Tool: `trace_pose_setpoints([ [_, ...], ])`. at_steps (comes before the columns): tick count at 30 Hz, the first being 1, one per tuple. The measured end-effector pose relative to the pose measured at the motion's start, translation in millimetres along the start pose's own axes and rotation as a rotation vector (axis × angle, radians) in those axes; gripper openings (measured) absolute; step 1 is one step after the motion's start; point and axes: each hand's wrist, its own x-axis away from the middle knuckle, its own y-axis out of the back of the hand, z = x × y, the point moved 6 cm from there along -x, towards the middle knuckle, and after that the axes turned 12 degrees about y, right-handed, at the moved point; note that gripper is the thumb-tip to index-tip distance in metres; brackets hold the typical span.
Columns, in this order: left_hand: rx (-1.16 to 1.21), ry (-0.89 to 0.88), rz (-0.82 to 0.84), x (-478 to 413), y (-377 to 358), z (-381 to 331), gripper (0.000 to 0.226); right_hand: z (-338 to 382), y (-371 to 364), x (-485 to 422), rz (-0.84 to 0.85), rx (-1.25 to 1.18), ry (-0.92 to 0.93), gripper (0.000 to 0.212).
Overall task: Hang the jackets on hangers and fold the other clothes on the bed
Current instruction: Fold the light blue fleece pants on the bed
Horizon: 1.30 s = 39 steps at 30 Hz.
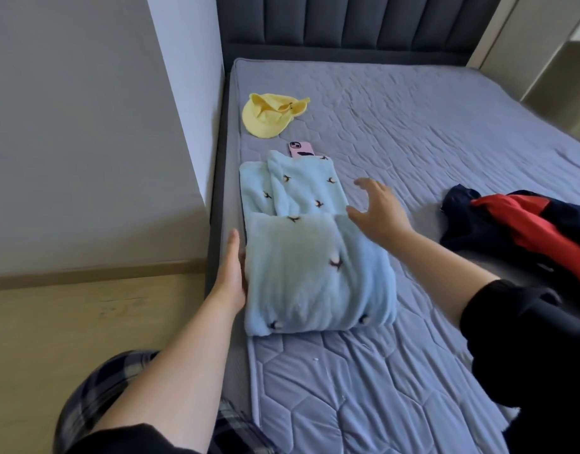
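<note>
The pale blue fleece top point(314, 257) looks soft, thick and light, w/ lots of loft, so I judge it'll spring back open unless pressed flat. It's not slippery and not fragile. Best hold, I think: both side edges of the near fold, palms flat, squeezing inward, or under the rounded near edge to lift the whole bundle in one go.

Looks: fuzzy pile, small dark-and-white embroidered motifs scattered over it. The near half is folded up over the far half, and a sleeve or flap lies on a diagonal across the far part. It's part-folded, not tidy yet.

It sits on the mattress point(413, 126) along the left edge, approx. mid-bed.

My left hand point(231, 267) is flat w/ fingers straight and together, pressed against the bundle's left side. My right hand point(378, 213) is spread wide at the right edge; the thumb is at or on the fabric, can't tell which, and it grips nothing.

Just beyond the top lies a pink phone point(301, 149), its near end under the fleece. Farther on is a yellow cap point(269, 117). Off to my right, well apart, there's a crumpled navy and red garment point(527, 224), poss. a jacket. A dark padded headboard point(347, 24) stands at the far end.
</note>
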Motion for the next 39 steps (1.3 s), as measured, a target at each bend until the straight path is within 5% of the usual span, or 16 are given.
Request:
trace_pose_setpoints([
  [3,-0.145,-0.138,-0.109,-13.8,8.4,-7.2,0.053,11.2,-26.7,14.9,0.011,0.098,0.145,0.048],
  [9,-0.760,-0.023,-0.294,-35.7,15.9,25.9,0.071,4.1,-104.0,54.9,0.542,0.263,0.094,0.056],
  [12,-0.908,-0.204,-0.347,-33.8,13.0,19.3,0.086,8.9,-95.2,55.5,0.376,0.273,0.164,0.056],
  [14,-1.259,-0.584,-0.492,-12.9,-3.9,1.4,0.093,25.5,-84.8,60.0,0.175,0.338,0.330,0.051],
  [16,-1.530,-0.938,-0.465,2.3,-30.4,-0.5,0.087,25.3,-85.4,66.3,0.098,0.372,0.336,0.049],
  [17,-1.644,-0.966,-0.369,2.4,-40.0,5.2,0.077,16.4,-89.9,68.2,0.138,0.349,0.245,0.049],
  [19,-1.789,-0.733,-0.191,-11.8,-40.6,22.6,0.056,-7.7,-105.0,71.0,0.290,0.262,0.056,0.051],
  [21,-1.785,-0.464,-0.149,-24.0,-27.0,35.5,0.058,-20.3,-115.0,68.8,0.390,0.191,0.034,0.053],
  [25,-1.246,-0.414,-0.398,-20.2,-5.9,17.2,0.077,-24.1,-118.9,63.2,0.424,0.119,0.061,0.054],
  [29,-0.714,-0.191,-0.344,-25.6,6.4,11.0,0.062,-49.3,-83.1,67.6,-0.097,-0.187,-0.272,0.047],
  [31,-0.634,-0.082,-0.312,-26.5,8.1,14.1,0.051,-70.0,-80.9,77.4,-0.120,-0.364,-0.563,0.057],
  [33,-0.560,0.042,-0.236,-27.0,7.7,22.3,0.048,-73.5,-93.7,86.2,0.070,-0.538,-0.726,0.056],
  [39,-0.521,0.205,-0.132,-20.8,1.8,27.6,0.036,-71.1,-83.3,81.0,0.040,-0.506,-0.655,0.037],
])
